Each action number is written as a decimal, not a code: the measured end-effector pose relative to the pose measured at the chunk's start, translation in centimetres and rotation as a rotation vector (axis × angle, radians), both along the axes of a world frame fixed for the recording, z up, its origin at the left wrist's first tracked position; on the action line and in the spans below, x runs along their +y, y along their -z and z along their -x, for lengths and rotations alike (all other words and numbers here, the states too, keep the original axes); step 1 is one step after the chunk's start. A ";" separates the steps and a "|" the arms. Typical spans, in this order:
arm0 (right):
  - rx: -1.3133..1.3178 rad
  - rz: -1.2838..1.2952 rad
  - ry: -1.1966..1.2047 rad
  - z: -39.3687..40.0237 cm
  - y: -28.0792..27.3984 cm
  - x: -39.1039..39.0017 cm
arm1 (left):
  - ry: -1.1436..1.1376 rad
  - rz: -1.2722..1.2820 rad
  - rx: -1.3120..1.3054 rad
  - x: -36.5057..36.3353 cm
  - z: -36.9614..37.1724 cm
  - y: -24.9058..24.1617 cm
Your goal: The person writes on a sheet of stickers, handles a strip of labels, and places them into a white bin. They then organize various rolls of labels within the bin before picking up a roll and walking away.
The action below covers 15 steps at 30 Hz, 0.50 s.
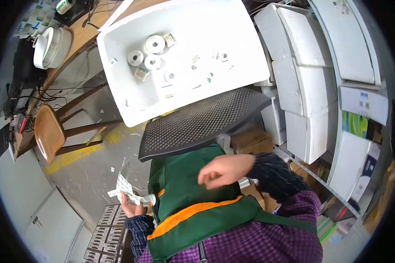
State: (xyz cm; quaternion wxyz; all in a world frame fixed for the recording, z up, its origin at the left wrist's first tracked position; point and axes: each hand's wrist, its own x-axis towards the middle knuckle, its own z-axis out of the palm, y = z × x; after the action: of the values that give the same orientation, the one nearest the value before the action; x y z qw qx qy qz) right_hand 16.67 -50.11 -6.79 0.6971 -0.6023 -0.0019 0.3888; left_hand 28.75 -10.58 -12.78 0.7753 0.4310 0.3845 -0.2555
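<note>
**Printed strip (123, 184) held in the left hand (130, 207), low beside the green apron (180, 175)**

From my remote seat I see the strip pinched between thumb and fingers, I'd judge so that its loose ends can fan out uncreased. It is just off the apron's left side, with the floor (112, 158) below. The right hand (226, 171) is over the apron's front, fingers curled inward; I can't tell whether anything is tucked inside them.

Ahead of both hands, a black perforated chair (202, 120) stands between the apron and a white tub (232, 39). Most rolls (155, 44) in the tub are bunched toward its left end, probably to keep them together.

My best room to move is leftward, where floor shows between the strip and a wooden stool (48, 131). Forward, the chair's near edge limits low reaches and the tub's near wall comes just beyond it. Rightward, stacked white boxes (289, 83) and cartons (252, 143) leave me a tighter margin.
</note>
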 end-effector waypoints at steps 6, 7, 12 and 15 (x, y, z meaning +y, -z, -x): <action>0.045 0.115 0.222 -1.1 -1.8 -15.5 | -0.064 -0.185 0.046 -1.4 4.1 0.5; 0.077 0.269 0.424 -1.1 -0.5 -18.4 | -0.083 -0.202 0.046 -1.2 4.8 0.7; 0.187 0.573 0.809 -5.7 7.9 -24.3 | -0.142 -0.248 0.121 -3.4 6.9 -0.6; 0.187 0.752 0.604 -8.9 14.9 -25.2 | -0.183 -0.312 0.112 -7.3 7.1 -2.2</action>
State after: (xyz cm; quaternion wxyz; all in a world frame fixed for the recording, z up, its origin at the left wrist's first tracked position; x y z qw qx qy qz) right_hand 25.60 -75.36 -21.69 0.5100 -0.7486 0.3760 0.1953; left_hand 21.63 -17.89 -10.59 0.6964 0.4945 0.4996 -0.1448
